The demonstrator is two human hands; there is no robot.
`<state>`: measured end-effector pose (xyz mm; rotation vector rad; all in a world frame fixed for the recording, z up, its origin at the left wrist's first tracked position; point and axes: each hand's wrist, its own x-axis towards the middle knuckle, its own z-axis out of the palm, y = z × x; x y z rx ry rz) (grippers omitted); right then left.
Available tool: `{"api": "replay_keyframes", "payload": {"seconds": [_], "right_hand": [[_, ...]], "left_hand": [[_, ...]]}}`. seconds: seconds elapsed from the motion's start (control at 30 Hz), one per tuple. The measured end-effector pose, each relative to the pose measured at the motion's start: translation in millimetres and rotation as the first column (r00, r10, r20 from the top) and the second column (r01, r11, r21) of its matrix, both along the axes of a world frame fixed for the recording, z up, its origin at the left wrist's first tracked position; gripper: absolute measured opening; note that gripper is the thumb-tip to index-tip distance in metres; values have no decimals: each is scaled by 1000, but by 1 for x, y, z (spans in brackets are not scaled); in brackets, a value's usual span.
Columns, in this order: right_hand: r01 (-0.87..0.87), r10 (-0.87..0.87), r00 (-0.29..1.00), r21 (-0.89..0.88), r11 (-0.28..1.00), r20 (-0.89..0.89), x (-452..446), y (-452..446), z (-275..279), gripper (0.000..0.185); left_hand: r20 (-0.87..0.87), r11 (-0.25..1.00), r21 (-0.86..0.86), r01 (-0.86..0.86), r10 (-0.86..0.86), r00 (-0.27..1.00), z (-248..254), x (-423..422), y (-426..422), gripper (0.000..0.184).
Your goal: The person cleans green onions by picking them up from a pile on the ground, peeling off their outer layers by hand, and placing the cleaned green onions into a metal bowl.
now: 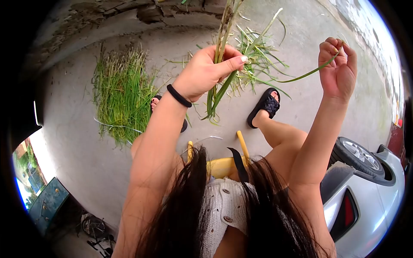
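My left hand point(215, 69), with a black band on its wrist, is closed round a bunch of long green stalks point(223, 34). The pale ends of the bunch point up and its green leaves hang below the fist. Out to the right, my right hand point(337, 64) is raised, palm toward me, pinching the tip of one thin green leaf point(307, 76). That leaf curves down and left toward the loose leaves point(258, 56) scattered on the ground beyond my left hand.
A large pile of green stalks point(122, 92) lies on the concrete ground point(73, 129) at the left. My sandalled foot point(266, 105) and a yellow stool point(221, 167) are below my hands. A silver car point(370, 206) stands at the lower right.
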<state>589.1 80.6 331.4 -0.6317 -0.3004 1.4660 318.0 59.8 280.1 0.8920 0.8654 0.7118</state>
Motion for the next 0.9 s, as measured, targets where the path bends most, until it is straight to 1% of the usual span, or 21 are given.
{"api": "replay_keyframes", "payload": {"seconds": [0.03, 0.07, 0.1, 0.13, 0.17, 0.23, 0.3, 0.33, 0.43, 0.47, 0.57, 0.67, 0.77, 0.9], "right_hand": [[27, -17, 963, -35, 999, 269, -1, 0, -1, 14], [63, -23, 855, -61, 996, 519, -10, -2, 1, 15], [107, -19, 682, -75, 991, 731, -17, -2, 2, 15], [6, 112, 432, -127, 992, 895, -21, -3, -2, 17], [-28, 142, 247, -140, 990, 958, -34, -6, -5, 21], [-118, 218, 125, -204, 972, 968, -54, -10, -8, 29], [-184, 228, 264, -183, 966, 937, -70, -13, -15, 35], [-219, 270, 310, -208, 953, 912, -79, -16, -12, 32], [-280, 288, 291, -207, 937, 912, -87, -18, -23, 27], [-267, 269, 293, -191, 944, 917, -89, -17, -25, 24], [-294, 272, 284, -187, 937, 919, -88, -18, -25, 21], [-351, 304, 379, -168, 921, 874, -85, -20, -21, 19], [-412, 357, 416, -177, 894, 836, -79, -17, -20, 19], [-403, 324, 435, -140, 904, 840, -76, -16, -25, 17]], "left_hand": [[1, 1000, -10, -13, 13, 1000, -2, 0, 0, 16], [3, 999, -20, -25, 25, 1000, -2, 0, 0, 16], [5, 999, -34, -23, 23, 1000, -1, 1, -1, 16], [9, 999, -45, -20, 20, 1000, 1, 1, -1, 17], [14, 998, -57, -15, 16, 1000, 2, 3, -1, 17], [18, 999, -42, -24, 25, 1000, 3, 6, -1, 17], [24, 999, -34, -24, 25, 999, 2, 8, -1, 17], [25, 999, -33, -18, 19, 1000, 1, 9, -1, 18], [46, 1000, -25, 1, 0, 999, 0, 10, -2, 18], [56, 1000, -22, 6, -5, 998, 0, 11, -2, 19], [72, 997, -52, 55, -51, 996, 2, 10, -1, 19], [134, 993, -66, 95, -86, 987, 2, 8, 0, 19], [233, 988, -90, 124, -100, 967, -4, 8, 1, 18], [304, 979, -113, 170, -129, 944, 1, 6, 0, 18]]}}
